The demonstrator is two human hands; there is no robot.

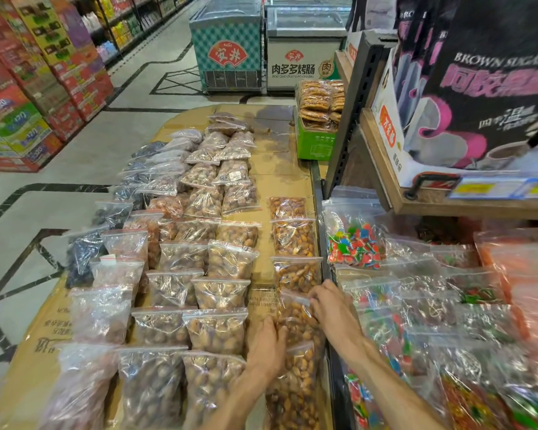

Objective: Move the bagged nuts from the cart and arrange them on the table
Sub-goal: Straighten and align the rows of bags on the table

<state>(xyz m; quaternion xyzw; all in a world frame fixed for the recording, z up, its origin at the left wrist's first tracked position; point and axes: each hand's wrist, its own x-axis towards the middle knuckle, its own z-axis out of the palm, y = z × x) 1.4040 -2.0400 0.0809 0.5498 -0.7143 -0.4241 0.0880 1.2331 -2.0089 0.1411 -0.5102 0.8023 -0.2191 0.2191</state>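
Hands bracket a bag (297,324) on the surface (263,259), near its right edge: left hand (266,339) flat and open against its side, right hand (333,308) pinching its zip corner. Square it with the column (294,240) ahead, lapped evenly, then smooth it. Clear plastic, lumpy amber nuts; likely slippery.

Cartons (28,88) are stacked in tall piles at the upper left, with stocked shelves (121,26) behind them. At top centre a teal chest freezer (227,41) stands just beside a white one (305,57). Below them a green box (316,144) holds packed biscuits (322,100). At the upper right dark brown-sugar bags (491,82) stand on a wooden shelf (385,169) with yellow price tags (503,187). Clear bags of coloured sweets (354,246) fill the lower right.
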